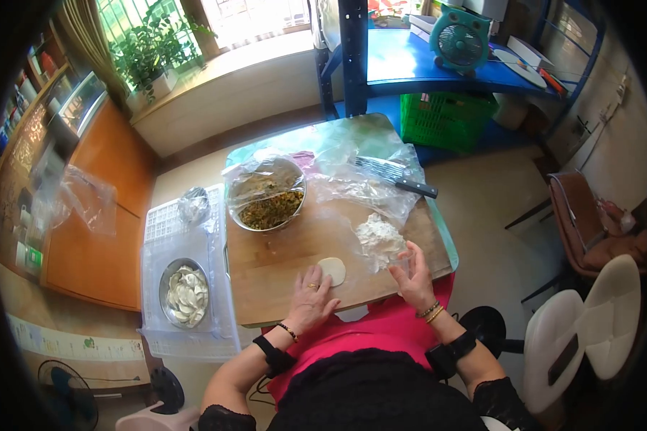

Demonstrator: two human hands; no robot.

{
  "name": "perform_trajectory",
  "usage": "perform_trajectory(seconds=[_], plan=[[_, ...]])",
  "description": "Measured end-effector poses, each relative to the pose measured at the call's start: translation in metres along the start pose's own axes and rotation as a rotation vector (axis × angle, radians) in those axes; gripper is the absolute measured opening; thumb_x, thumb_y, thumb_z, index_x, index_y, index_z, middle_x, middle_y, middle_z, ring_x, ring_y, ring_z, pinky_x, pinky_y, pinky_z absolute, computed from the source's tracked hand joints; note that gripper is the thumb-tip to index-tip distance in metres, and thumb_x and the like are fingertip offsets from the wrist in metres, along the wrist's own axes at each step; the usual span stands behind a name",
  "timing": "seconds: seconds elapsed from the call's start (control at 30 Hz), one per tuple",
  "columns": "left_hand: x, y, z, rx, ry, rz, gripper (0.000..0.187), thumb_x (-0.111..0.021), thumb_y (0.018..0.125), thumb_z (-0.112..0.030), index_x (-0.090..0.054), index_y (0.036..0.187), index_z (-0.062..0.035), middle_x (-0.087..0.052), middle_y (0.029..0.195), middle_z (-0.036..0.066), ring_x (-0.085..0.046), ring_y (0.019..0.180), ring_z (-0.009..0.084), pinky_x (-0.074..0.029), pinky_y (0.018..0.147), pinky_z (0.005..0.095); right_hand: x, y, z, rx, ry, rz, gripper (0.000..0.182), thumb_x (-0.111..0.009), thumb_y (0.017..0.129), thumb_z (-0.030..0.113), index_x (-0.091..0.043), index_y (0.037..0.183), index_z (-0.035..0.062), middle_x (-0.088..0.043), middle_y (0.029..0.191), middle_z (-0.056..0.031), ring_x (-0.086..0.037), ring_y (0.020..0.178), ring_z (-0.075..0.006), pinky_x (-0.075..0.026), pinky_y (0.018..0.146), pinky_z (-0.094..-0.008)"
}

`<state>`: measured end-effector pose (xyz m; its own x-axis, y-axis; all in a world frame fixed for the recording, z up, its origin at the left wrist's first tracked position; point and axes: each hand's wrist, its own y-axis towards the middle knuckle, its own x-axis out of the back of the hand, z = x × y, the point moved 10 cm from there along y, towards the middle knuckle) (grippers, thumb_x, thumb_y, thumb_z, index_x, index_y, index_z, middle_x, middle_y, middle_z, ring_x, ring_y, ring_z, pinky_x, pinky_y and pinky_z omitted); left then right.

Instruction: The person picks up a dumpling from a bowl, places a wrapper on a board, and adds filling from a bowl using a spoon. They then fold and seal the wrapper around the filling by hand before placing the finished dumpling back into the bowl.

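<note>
On the wooden board [273, 262] lies a round, flat dough wrapper [333, 271]. My left hand [312, 293] rests flat beside it, fingers stretched out and fingertips at the wrapper's left edge. To the right is a heap of white flour [379, 241]. Right at its lower edge is my right hand [413, 279], fingers loosely curved and apart, with nothing visible in them. Behind my left hand stands a metal bowl of chopped filling [272, 210], partly covered by clear plastic film [262, 176].
A knife with a black handle [417, 188] lies on a plastic bag [345, 188] at the board's back right. Left of the table, a bowl of folded dumplings [187, 296] sits on a plastic crate [226, 330]. A white chair [553, 348] stands at right.
</note>
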<state>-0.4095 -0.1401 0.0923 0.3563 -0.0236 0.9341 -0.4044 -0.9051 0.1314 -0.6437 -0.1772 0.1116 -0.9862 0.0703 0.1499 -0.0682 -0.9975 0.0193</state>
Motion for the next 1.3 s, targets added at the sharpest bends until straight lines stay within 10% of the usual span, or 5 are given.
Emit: perform_trajectory(seconds=[0.33,0.7,1.3], plan=[[-0.028,0.050,-0.100,-0.424,-0.156,0.247,0.054,-0.064,0.086,-0.036,-0.052,0.124,0.0002,-0.044,0.136,0.022,-0.036,0.134,0.0369,-0.027,0.112,0.0502,0.011,0.003,-0.005,-0.031,0.149,-0.045,0.066,-0.073,0.086,0.018,-0.037,0.138,0.0014,-0.055,0.111,-0.0069,-0.056,0.098,-0.0144,-0.048,0.085,-0.0274],[-0.016,0.105,0.007,-0.028,0.019,0.105,0.055,-0.061,0.088,-0.037,-0.050,0.127,-0.0006,-0.042,0.141,0.021,-0.037,0.134,0.0356,-0.028,0.110,0.0513,0.011,0.009,-0.015,-0.061,0.155,-0.033,0.068,-0.074,0.085,0.020,-0.037,0.139,0.0010,-0.055,0.111,-0.0077,-0.057,0.098,-0.0151,-0.048,0.086,-0.0269],[-0.023,0.053,0.015,-0.110,0.031,0.256,0.071,-0.059,0.087,-0.044,-0.039,0.139,0.0005,-0.032,0.148,0.023,-0.027,0.139,0.0399,-0.024,0.112,0.0526,-0.011,0.005,-0.013,-0.108,0.116,0.036,0.069,-0.074,0.084,0.016,-0.035,0.140,0.0047,-0.056,0.112,-0.0087,-0.057,0.099,-0.0160,-0.048,0.087,-0.0296]])
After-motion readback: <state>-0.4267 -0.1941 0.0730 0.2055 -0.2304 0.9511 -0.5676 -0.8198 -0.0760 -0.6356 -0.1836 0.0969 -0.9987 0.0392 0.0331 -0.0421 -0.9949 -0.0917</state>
